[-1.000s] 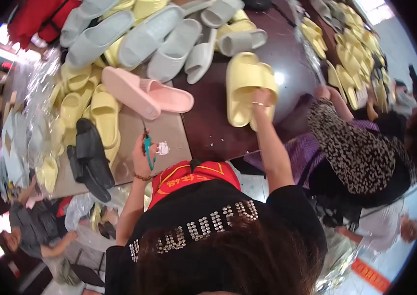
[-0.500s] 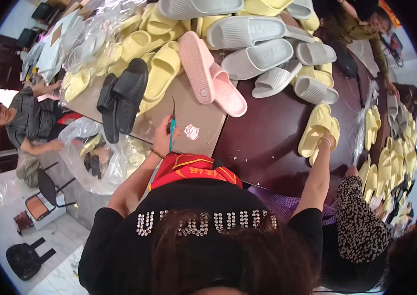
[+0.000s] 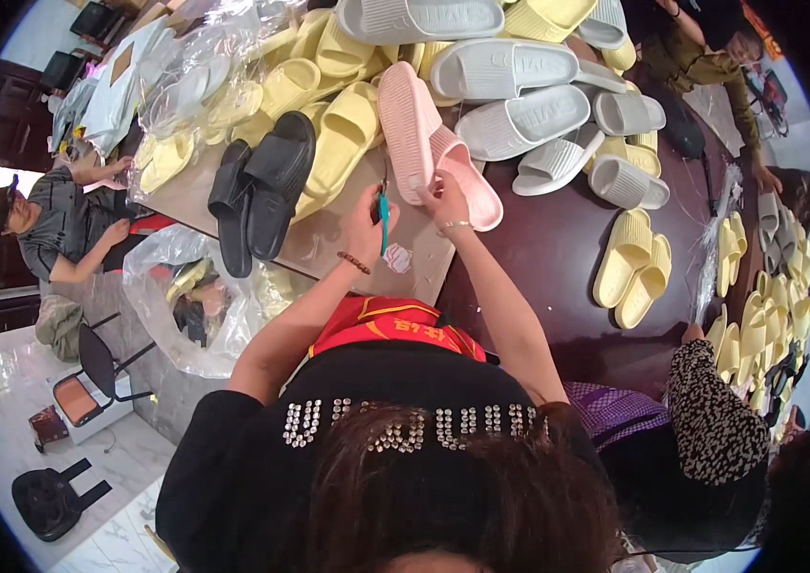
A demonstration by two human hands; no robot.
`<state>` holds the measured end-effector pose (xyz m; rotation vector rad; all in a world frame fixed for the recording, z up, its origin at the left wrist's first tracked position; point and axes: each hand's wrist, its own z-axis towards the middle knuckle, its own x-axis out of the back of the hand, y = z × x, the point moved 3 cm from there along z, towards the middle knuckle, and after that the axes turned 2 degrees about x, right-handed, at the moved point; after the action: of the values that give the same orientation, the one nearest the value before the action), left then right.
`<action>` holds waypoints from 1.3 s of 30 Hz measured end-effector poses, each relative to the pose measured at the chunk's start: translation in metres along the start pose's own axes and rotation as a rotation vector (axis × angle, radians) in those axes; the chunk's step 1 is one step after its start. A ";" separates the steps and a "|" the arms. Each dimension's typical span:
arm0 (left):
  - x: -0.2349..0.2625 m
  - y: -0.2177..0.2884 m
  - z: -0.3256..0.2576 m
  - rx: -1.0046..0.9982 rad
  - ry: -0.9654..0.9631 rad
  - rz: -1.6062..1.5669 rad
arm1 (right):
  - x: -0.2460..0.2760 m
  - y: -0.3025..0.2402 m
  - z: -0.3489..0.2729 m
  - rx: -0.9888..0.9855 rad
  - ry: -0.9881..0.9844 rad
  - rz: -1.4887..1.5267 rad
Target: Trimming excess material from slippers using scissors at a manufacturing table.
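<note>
In my left hand (image 3: 363, 232), closed around it, is a teal-handled tool (image 3: 383, 227) with a thin dark tip. My right hand (image 3: 447, 204) grips the near end of an upright-leaning pink slipper (image 3: 406, 124); its fingertips are partly hidden against the sole. Its mate, another pink slipper (image 3: 475, 194), lies behind and to the right, sole down. Left of my left hand sits a pair of black slippers (image 3: 281, 181). A pair of yellow slippers (image 3: 623, 256) stands on the dark table to the right, apart from my hands.
Grey slippers (image 3: 524, 124) and more yellow slippers (image 3: 343, 134) are heaped at the back. A clear plastic bag (image 3: 152, 301) hangs at the table's left edge. One co-worker (image 3: 71, 229) sits at the left; a patterned sleeve (image 3: 715, 411) shows at the right.
My right hand has left the yellow slippers, now set side by side, and moved left onto the pink slipper. My left hand with the tool has shifted slightly right and forward.
</note>
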<state>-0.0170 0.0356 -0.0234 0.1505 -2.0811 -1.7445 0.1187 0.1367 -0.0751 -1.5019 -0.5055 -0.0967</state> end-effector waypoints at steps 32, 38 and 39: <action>0.034 -0.011 -0.008 0.138 0.118 -0.769 | -0.001 -0.124 -0.106 0.680 -0.341 -0.707; 0.014 -0.007 0.004 0.109 -0.064 -0.744 | 0.015 -0.113 -0.091 0.592 -0.142 -0.440; 0.005 -0.003 0.007 0.113 -0.106 -0.706 | 0.015 -0.106 -0.083 0.538 -0.131 -0.386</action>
<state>-0.0246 0.0399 -0.0255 0.9427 -2.3782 -2.0310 0.1147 0.0508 0.0298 -0.8770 -0.8494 -0.1497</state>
